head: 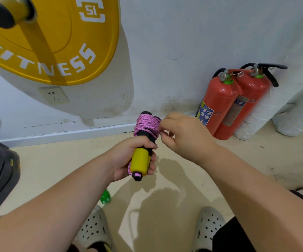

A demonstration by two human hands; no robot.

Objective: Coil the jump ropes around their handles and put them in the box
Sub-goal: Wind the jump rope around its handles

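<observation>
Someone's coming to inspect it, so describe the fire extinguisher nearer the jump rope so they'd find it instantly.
Follow the white wall down to two red extinguishers standing on the floor. Yours is the fire extinguisher nearer the pink jump rope; only it carries a blue and yellow pictogram label, its neighbour a grey one.

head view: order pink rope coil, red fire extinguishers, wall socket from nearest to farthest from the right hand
1. pink rope coil, in the fingers of the right hand, on its left.
2. red fire extinguishers, by the wall to its right.
3. wall socket, on the wall far to the left.
</observation>
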